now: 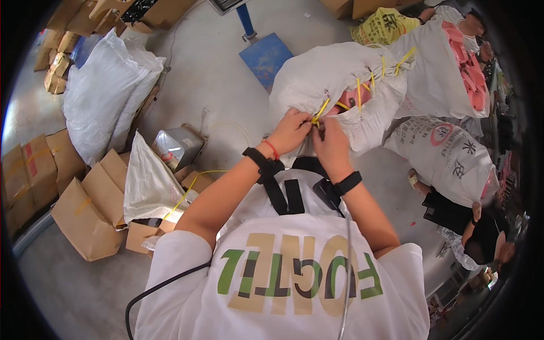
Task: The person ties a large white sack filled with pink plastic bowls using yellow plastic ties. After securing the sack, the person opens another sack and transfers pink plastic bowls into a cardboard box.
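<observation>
Bright, diffuse light leaves a soft sheen on the floor [218, 85]; glare whitens the left rim. Fisheye distortion curves the edges, corners go black, and detail softens far right.

Item 1: white T-shirt [232, 323], six o'clock; large block capitals across the front in two overlapping lines, one tan, the other green and black, upside down in view.
Item 2: white woven sack [422, 161], three o'clock; big dark characters running aslant, a red ring enclosing a further character, rows of smaller print alongside.
Item 3: yellow bag [385, 27], one o'clock; bold dark characters, partly lost in folds.
Item 4: brown carton [37, 178], nine o'clock; reddish marking on its side, too small to make out.
</observation>
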Available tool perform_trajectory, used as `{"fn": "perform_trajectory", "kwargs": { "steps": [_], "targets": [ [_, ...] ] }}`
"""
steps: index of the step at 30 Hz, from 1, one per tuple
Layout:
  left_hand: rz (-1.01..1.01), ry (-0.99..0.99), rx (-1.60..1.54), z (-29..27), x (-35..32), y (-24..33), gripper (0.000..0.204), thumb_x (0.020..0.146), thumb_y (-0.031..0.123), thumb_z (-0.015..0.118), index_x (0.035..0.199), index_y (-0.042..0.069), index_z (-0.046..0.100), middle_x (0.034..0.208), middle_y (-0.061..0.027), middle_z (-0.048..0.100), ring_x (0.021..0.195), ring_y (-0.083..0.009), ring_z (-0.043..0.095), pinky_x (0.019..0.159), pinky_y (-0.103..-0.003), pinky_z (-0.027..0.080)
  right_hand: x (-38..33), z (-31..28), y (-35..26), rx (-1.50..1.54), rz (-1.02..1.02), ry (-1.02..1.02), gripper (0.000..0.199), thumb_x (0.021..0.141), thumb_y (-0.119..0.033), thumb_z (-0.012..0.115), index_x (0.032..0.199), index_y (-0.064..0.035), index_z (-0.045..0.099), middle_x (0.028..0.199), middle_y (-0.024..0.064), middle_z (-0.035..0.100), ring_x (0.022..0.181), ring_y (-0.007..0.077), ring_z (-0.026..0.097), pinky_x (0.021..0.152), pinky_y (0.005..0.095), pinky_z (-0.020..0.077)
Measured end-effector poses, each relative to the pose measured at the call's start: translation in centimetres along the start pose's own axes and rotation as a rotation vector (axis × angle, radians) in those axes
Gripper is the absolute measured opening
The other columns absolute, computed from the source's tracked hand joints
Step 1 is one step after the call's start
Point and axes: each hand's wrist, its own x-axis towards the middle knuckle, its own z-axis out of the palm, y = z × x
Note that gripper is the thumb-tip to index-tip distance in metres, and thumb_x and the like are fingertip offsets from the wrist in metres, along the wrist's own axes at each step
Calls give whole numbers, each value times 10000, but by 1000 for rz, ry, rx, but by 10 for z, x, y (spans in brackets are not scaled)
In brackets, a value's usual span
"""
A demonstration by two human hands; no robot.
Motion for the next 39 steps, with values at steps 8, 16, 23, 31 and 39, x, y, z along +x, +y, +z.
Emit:
{"fn": "perform_trajectory", "kwargs": {
  "steps": [8,16,23,31,39],
  "targets": [
    [60,135,101,8,-11,7,193,836,95,553,991,-11,596,953,-175,554,906,-309,545,798,-351,440,21,-7,11,-260,-206,-170,144,802,-165,596,815,-36,533,746,134,587,629,324,599,544,409,489],
    [26,169,141,1,-5,6,188,836,112,581,994,16,611,912,-153,587,831,-287,593,729,-336,472,6,4,9,-131,-133,-46,136,774,-149,596,798,-34,527,713,147,584,603,335,592,528,430,468],
    [-83,-18,68,-7,-2,8,170,871,120,535,990,23,610,971,-157,568,873,-274,603,768,-339,478,-4,-6,12,-43,28,-90,141,798,-164,585,802,-25,560,740,170,609,635,351,603,570,421,482],
    [-18,-4,173,-5,-3,8,190,872,115,504,998,15,605,988,-162,566,930,-311,563,824,-361,455,12,-8,-7,-439,-80,-330,181,798,-196,583,782,-17,612,716,177,627,644,334,631,564,425,501],
    [-33,30,79,-5,-9,10,195,866,93,493,1007,9,597,1002,-171,573,932,-315,563,824,-361,457,24,-13,6,-418,-187,-428,161,775,-152,547,724,-26,634,677,161,636,605,305,645,540,402,515]
  ]
}}
